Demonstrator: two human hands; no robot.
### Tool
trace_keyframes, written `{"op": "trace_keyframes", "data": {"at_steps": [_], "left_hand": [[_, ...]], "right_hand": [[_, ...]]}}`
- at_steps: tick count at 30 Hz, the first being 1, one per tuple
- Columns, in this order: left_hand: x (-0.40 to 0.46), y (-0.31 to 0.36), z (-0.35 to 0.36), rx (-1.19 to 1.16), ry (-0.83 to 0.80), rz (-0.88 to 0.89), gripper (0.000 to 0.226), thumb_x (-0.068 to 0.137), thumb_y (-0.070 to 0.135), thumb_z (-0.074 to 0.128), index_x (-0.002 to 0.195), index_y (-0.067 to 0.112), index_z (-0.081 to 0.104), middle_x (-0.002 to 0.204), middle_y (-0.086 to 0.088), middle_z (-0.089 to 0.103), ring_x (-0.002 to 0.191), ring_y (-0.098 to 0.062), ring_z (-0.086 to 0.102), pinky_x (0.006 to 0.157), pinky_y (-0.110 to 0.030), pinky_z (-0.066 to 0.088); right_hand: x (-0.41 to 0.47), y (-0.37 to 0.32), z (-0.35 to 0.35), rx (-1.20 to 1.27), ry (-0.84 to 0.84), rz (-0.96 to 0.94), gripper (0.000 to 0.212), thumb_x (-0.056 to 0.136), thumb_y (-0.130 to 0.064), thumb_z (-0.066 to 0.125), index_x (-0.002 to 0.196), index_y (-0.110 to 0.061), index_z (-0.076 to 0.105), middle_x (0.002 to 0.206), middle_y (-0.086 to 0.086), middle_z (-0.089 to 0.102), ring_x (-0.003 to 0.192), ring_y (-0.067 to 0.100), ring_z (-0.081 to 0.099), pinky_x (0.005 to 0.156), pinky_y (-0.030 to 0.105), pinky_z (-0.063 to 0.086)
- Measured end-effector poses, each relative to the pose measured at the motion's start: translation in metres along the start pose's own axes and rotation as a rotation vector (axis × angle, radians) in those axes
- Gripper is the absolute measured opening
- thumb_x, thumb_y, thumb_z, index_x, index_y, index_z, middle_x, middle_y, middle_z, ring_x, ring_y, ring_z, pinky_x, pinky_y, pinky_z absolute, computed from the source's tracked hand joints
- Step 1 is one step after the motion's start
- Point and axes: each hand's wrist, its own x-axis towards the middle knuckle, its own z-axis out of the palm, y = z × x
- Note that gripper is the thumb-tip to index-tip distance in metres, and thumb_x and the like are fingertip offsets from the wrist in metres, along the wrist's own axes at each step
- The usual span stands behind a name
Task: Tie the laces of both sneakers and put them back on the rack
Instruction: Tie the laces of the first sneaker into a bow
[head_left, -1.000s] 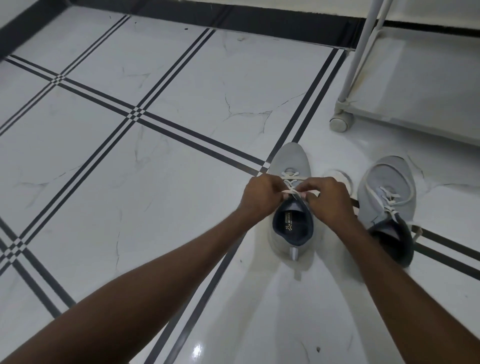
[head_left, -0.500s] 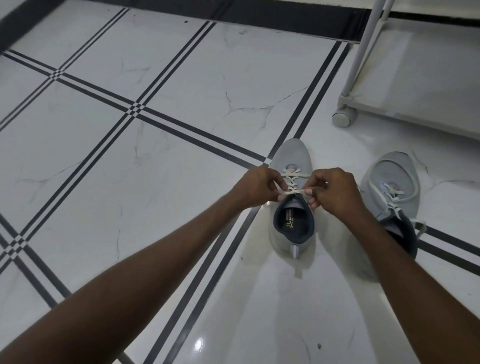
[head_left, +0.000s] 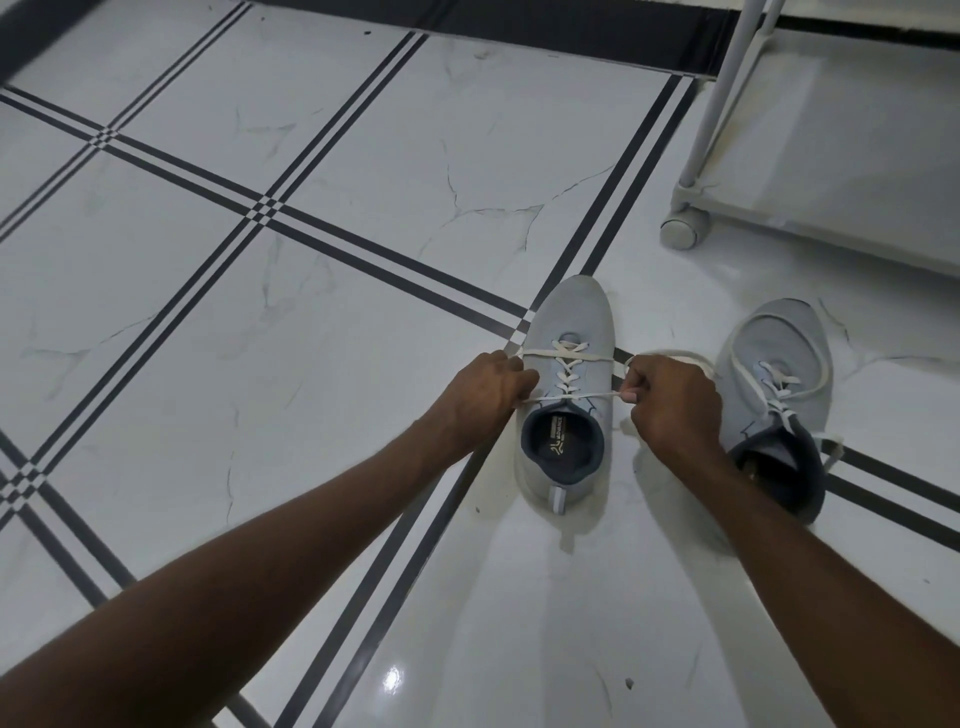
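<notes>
A light grey sneaker (head_left: 576, 312) with a dark collar stands on the floor, toe pointing away from me. Its white laces (head_left: 566, 397) stretch sideways across the tongue. My left hand (head_left: 480, 397) grips the lace ends left of the shoe, and my right hand (head_left: 670, 402) grips them on its right. The second grey sneaker (head_left: 779, 338) sits further right, partly behind my right forearm, its laces lying loose on top.
The white rack (head_left: 831, 156) with a caster wheel (head_left: 684, 232) stands at the upper right, its low shelf bare. The floor is glossy white tile with dark stripe lines and a black border at the top.
My hands moved apart from the middle of the shoe to either side, pulling the laces taut across the tongue.
</notes>
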Motion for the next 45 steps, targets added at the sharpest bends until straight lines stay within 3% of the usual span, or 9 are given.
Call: {"op": "trace_keyframes", "data": {"at_steps": [9,13,20,23,27,31,33,36,45], "left_hand": [[-0.001,-0.001,0.000,-0.062,-0.090,-0.034,0.007,0.085,0.003,0.059,0.084,0.008,0.064,0.085,-0.011,0.064,0.080,-0.027,0.057,0.068,-0.031,0.039],[-0.002,-0.016,-0.013,-0.271,-0.202,-0.231,0.008,0.084,0.011,0.070,0.091,0.009,0.074,0.093,-0.009,0.071,0.089,-0.024,0.063,0.072,-0.028,0.044],[-0.018,-0.037,-0.065,-0.932,-0.367,-0.388,0.006,0.085,0.026,0.073,0.082,0.022,0.077,0.099,-0.008,0.077,0.106,-0.023,0.069,0.102,-0.034,0.048],[-0.016,-0.036,-0.078,-1.278,-0.253,-0.403,0.012,0.086,0.028,0.069,0.085,0.019,0.077,0.107,-0.010,0.075,0.109,-0.022,0.068,0.100,-0.034,0.048],[0.001,-0.023,-0.066,-1.531,-0.218,-0.385,0.013,0.096,0.011,0.057,0.093,0.011,0.069,0.119,-0.011,0.070,0.122,-0.030,0.059,0.112,-0.045,0.038],[0.019,-0.007,-0.050,-1.603,-0.135,-0.495,0.012,0.093,0.012,0.063,0.102,0.010,0.069,0.088,-0.005,0.070,0.099,-0.026,0.063,0.108,-0.047,0.044],[0.026,0.000,-0.042,-1.574,-0.042,-0.621,0.022,0.090,0.018,0.068,0.108,0.006,0.069,0.076,-0.002,0.066,0.078,-0.016,0.066,0.085,-0.034,0.058],[0.036,0.004,-0.029,-1.460,0.040,-0.738,0.030,0.092,0.021,0.066,0.111,-0.003,0.068,0.064,0.005,0.063,0.053,-0.006,0.057,0.061,-0.024,0.050],[0.042,0.008,-0.018,-1.551,-0.113,-0.716,0.021,0.092,-0.006,0.056,0.113,-0.006,0.060,0.080,-0.017,0.067,0.059,-0.014,0.065,0.064,-0.026,0.061]], "right_hand": [[0.001,0.008,0.007,0.009,-0.084,-0.028,0.031,0.065,0.013,0.058,0.069,-0.016,0.066,0.072,-0.001,0.070,0.070,0.020,0.061,0.053,0.024,0.041],[0.013,0.005,-0.010,-0.004,-0.159,-0.055,0.024,0.073,0.003,0.069,0.066,-0.020,0.068,0.068,-0.003,0.068,0.074,0.021,0.066,0.066,0.031,0.052],[0.030,-0.012,-0.067,-0.058,-0.554,-0.150,0.013,0.072,-0.021,0.082,0.064,-0.027,0.074,0.052,-0.014,0.066,0.054,0.002,0.057,0.054,0.020,0.038],[0.029,-0.027,-0.080,0.185,-0.640,-0.183,0.007,0.077,-0.023,0.079,0.072,-0.020,0.076,0.049,-0.015,0.062,0.050,-0.003,0.051,0.055,0.015,0.037],[0.022,-0.026,-0.061,0.723,-0.697,-0.083,0.017,0.084,-0.012,0.073,0.092,0.002,0.073,0.084,0.012,0.075,0.068,0.013,0.055,0.068,0.023,0.046],[0.018,-0.025,-0.033,0.967,-0.548,0.022,0.015,0.088,-0.006,0.067,0.096,0.007,0.067,0.086,0.012,0.075,0.057,0.012,0.051,0.055,0.020,0.044],[0.014,-0.028,-0.023,0.952,-0.421,0.025,0.011,0.086,-0.008,0.070,0.091,0.002,0.071,0.076,0.011,0.073,0.054,0.012,0.051,0.053,0.023,0.045],[0.011,-0.037,-0.014,0.853,-0.286,-0.005,0.003,0.085,-0.009,0.072,0.085,-0.011,0.074,0.068,0.010,0.072,0.051,0.013,0.053,0.048,0.023,0.045],[0.010,-0.045,-0.009,0.446,-0.218,-0.145,0.037,0.091,0.002,0.054,0.101,-0.031,0.067,0.070,0.003,0.066,0.041,0.007,0.060,0.044,0.023,0.052]]}}
